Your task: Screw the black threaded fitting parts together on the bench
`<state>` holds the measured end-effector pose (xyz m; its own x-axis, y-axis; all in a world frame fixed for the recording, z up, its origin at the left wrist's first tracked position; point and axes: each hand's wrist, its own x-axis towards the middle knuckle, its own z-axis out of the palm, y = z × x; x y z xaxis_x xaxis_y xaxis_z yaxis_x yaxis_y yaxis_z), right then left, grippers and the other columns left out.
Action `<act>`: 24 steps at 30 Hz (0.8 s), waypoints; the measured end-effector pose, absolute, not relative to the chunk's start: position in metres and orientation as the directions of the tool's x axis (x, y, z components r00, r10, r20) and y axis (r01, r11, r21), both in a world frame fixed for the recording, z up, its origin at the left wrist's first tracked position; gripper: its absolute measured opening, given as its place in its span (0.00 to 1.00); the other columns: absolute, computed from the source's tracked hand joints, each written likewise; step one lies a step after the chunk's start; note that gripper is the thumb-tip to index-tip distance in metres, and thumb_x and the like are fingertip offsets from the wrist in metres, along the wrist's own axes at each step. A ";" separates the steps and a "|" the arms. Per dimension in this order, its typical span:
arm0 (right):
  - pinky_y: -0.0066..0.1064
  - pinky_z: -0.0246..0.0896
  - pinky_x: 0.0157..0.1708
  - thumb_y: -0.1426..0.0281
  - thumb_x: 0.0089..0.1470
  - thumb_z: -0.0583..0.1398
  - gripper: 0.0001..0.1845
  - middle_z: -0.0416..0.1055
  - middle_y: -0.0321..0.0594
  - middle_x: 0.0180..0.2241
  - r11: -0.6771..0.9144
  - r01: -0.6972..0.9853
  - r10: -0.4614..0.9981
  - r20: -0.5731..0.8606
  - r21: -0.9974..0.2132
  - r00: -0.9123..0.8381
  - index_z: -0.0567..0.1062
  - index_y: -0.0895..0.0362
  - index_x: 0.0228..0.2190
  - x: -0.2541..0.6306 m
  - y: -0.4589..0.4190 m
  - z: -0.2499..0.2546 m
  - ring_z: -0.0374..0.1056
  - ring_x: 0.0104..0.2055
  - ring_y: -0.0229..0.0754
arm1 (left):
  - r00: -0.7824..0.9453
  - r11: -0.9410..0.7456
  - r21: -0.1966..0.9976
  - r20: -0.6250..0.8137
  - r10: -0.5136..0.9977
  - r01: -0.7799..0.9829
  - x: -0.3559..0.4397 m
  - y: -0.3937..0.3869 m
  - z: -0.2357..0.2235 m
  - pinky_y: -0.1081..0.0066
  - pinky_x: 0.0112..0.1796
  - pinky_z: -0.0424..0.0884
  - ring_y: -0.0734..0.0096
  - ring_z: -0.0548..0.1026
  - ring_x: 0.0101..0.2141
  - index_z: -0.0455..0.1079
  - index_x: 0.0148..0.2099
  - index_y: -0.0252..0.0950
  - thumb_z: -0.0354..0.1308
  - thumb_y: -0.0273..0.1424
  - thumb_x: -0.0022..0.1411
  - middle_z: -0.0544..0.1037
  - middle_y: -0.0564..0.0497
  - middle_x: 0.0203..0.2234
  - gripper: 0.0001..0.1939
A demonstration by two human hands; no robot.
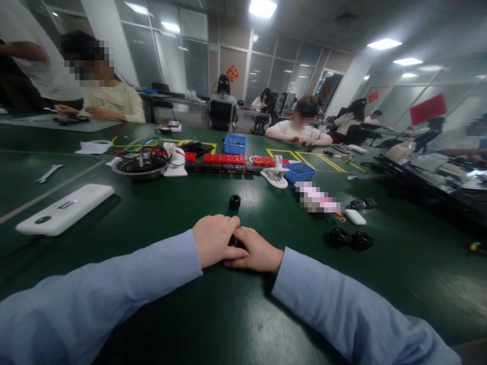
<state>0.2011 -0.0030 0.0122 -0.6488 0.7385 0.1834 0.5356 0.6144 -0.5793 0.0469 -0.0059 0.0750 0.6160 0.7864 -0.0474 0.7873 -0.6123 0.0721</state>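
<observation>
My left hand (213, 241) and my right hand (259, 250) meet over the green table, fingers curled and overlapping. Between them a sliver of a black part (233, 241) shows; most of it is covered by my fingers. Just beyond my hands stands a small black ribbed cylindrical part (235, 202), touched by neither hand. Off to the right lie two black round parts with open centres, one (338, 235) beside the other (362, 240).
On the left are a white power bank (66, 209) and a wrench (48, 173). Farther back sit a metal bowl (139, 167), red strips (224, 159), a white clamp (276, 175) and blue bins (235, 144). A white case (355, 217) lies right. Several people sit around.
</observation>
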 end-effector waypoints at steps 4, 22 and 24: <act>0.35 0.62 0.41 0.65 0.39 0.69 0.20 0.73 0.43 0.38 0.615 0.540 0.741 0.188 -0.574 -0.644 0.73 0.60 0.36 0.201 -0.003 0.012 0.68 0.39 0.45 | 0.601 -0.599 0.066 -0.021 0.799 0.798 0.047 -0.007 0.073 0.63 0.38 0.68 0.56 0.73 0.40 0.67 0.43 0.33 0.57 0.49 0.57 0.75 0.44 0.36 0.23; 0.37 0.62 0.40 0.63 0.41 0.68 0.19 0.73 0.42 0.35 0.580 0.574 0.769 0.156 -0.578 -0.620 0.73 0.60 0.34 0.201 -0.006 0.017 0.68 0.39 0.47 | 0.849 -0.832 0.237 0.048 0.526 0.502 0.014 0.021 0.082 0.60 0.45 0.68 0.55 0.72 0.44 0.68 0.51 0.34 0.60 0.48 0.55 0.74 0.44 0.43 0.27; 0.37 0.61 0.40 0.63 0.40 0.69 0.20 0.72 0.42 0.35 0.575 0.592 0.777 0.151 -0.564 -0.611 0.74 0.60 0.34 0.200 -0.007 0.018 0.67 0.38 0.47 | 0.885 -0.841 0.319 0.009 0.465 0.438 0.008 0.025 0.087 0.63 0.47 0.67 0.57 0.72 0.45 0.68 0.52 0.36 0.66 0.41 0.51 0.73 0.45 0.45 0.28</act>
<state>0.2003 -0.0074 0.0176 -0.6108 0.7773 0.1510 0.5924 0.5752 -0.5641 0.0080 0.0254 0.0867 0.8855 0.4646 0.0090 0.4379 -0.8407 0.3187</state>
